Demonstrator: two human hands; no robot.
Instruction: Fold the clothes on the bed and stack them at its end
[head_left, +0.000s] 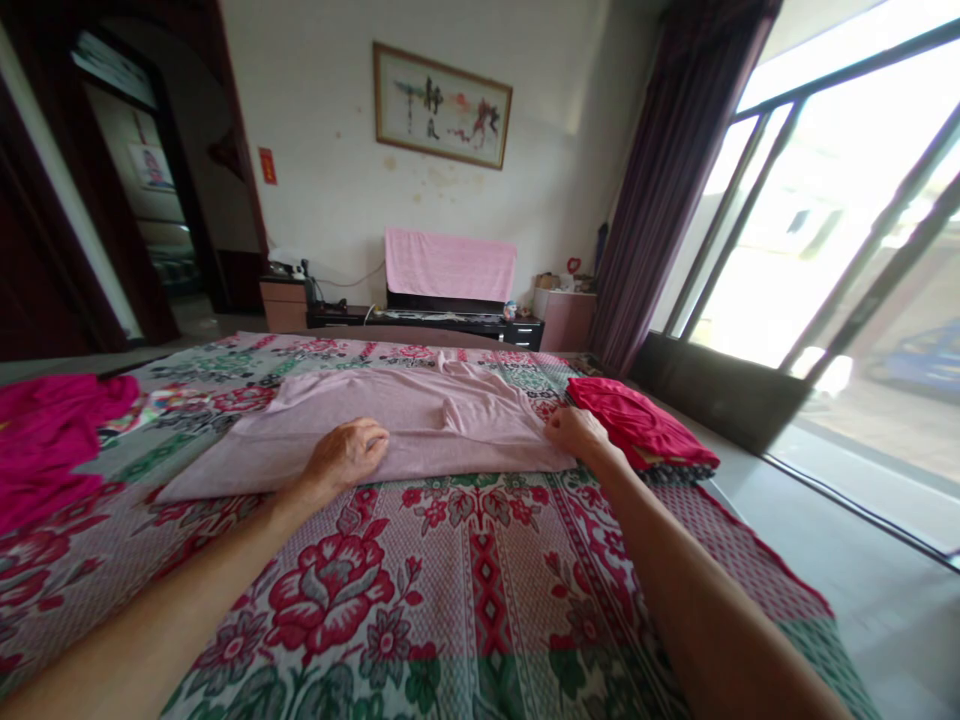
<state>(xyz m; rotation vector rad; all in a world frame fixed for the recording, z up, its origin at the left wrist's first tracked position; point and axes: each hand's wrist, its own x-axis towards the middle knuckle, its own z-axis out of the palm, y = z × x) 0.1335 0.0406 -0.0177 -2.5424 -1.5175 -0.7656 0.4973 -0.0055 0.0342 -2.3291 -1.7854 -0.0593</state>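
A pale pink shirt (409, 405) lies spread sideways on a floral cloth (330, 590), with part of it folded over toward the right and its near edge roughly straight. My left hand (352, 455) rests at the shirt's middle near that edge, its fingers curled closed on the fabric. At the right end, my right hand (576, 432) is closed on the shirt's edge with the fingertips partly hidden. Just beyond it sits a stack of folded clothes with a red garment (637, 415) on top.
A crumpled magenta garment (56, 430) lies at the left, beside a multicoloured cloth (161, 402). At the far wall, a pink towel (450, 262) hangs over a screen on a low black cabinet (525, 332). A dark curtain (645, 190) and glass doors (810, 230) stand on the right.
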